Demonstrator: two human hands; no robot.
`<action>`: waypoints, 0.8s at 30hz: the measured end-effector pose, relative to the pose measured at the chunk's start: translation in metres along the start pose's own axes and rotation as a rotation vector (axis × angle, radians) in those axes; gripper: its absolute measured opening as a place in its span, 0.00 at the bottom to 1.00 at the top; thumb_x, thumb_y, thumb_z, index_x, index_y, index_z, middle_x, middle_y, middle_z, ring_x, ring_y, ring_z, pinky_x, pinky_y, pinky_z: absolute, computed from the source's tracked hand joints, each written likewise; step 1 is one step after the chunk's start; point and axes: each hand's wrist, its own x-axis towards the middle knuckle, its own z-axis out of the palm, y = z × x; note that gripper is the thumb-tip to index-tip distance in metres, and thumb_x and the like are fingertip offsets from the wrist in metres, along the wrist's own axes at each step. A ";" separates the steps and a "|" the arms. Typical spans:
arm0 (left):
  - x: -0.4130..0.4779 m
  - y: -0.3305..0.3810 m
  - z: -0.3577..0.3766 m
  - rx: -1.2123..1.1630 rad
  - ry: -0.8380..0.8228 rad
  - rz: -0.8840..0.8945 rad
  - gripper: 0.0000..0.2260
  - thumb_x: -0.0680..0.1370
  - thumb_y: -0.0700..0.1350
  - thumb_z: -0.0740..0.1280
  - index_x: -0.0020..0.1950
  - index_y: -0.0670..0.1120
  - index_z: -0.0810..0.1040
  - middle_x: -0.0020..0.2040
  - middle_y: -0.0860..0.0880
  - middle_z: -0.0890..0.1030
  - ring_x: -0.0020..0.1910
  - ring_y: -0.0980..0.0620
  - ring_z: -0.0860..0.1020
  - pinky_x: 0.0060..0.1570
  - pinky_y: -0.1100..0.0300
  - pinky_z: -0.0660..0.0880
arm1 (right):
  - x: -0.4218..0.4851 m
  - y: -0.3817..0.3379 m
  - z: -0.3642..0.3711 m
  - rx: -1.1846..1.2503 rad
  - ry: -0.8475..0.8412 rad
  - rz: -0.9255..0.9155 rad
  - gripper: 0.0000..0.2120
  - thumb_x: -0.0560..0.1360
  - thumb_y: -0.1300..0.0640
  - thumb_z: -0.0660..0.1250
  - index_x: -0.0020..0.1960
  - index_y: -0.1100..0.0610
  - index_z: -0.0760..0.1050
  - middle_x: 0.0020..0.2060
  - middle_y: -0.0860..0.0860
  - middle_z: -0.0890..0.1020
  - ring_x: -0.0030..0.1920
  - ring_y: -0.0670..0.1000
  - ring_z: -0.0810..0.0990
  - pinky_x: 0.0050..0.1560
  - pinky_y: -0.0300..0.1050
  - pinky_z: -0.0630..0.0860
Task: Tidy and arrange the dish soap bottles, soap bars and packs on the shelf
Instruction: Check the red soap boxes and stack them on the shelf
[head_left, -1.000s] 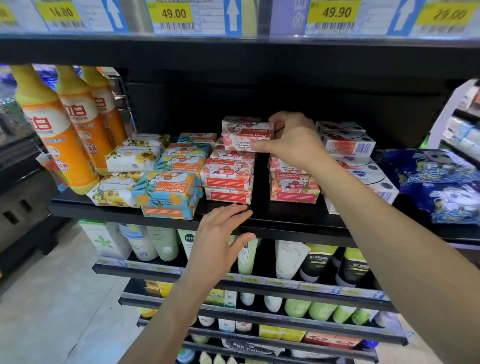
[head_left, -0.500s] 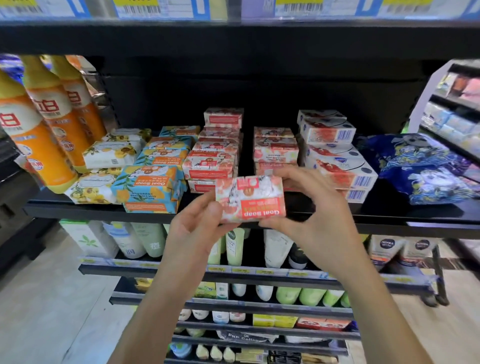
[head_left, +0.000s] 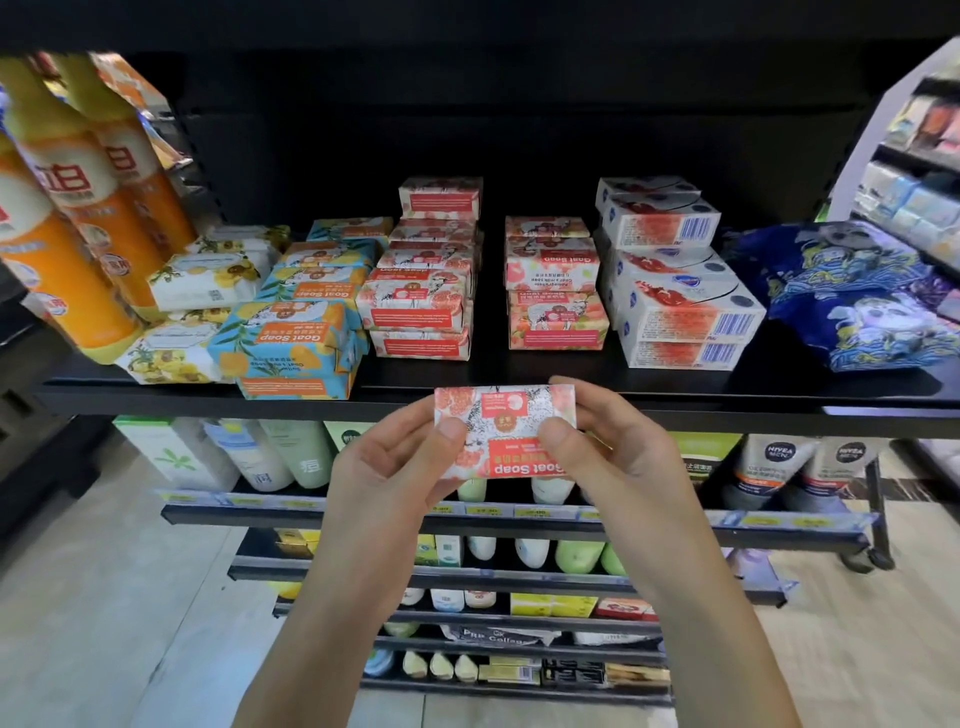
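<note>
We pinch a red goat soap box (head_left: 506, 423) between our left hand (head_left: 387, 467) and right hand (head_left: 610, 457), just short of the shelf (head_left: 675, 392) edge beyond them.

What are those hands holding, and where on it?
One red Goat Soap box. The left hand pinches its left end, the right hand its right end, thumbs on the printed face.

Left hand (head_left: 387, 470) and right hand (head_left: 618, 460) on bare forearms (head_left: 337, 597), thumbnails (head_left: 451, 428) trimmed short
</note>
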 end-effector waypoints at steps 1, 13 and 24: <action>-0.001 -0.001 0.000 -0.003 0.000 -0.007 0.22 0.72 0.49 0.72 0.65 0.45 0.81 0.56 0.45 0.87 0.57 0.46 0.85 0.65 0.44 0.76 | 0.000 0.000 0.001 0.015 0.003 0.008 0.24 0.69 0.46 0.73 0.64 0.48 0.79 0.53 0.45 0.87 0.53 0.44 0.85 0.51 0.34 0.79; -0.007 -0.001 0.005 -0.025 -0.052 0.025 0.21 0.73 0.46 0.71 0.65 0.47 0.80 0.56 0.46 0.87 0.58 0.47 0.84 0.59 0.54 0.81 | -0.005 0.009 0.000 0.126 0.065 -0.037 0.22 0.69 0.53 0.75 0.63 0.52 0.80 0.54 0.50 0.87 0.57 0.53 0.84 0.57 0.45 0.81; -0.010 0.005 0.007 -0.058 -0.031 -0.017 0.25 0.75 0.64 0.69 0.56 0.44 0.84 0.57 0.42 0.86 0.60 0.45 0.84 0.62 0.48 0.78 | -0.006 0.011 -0.004 0.166 0.025 -0.231 0.22 0.70 0.64 0.74 0.63 0.55 0.78 0.55 0.52 0.86 0.60 0.51 0.83 0.57 0.41 0.79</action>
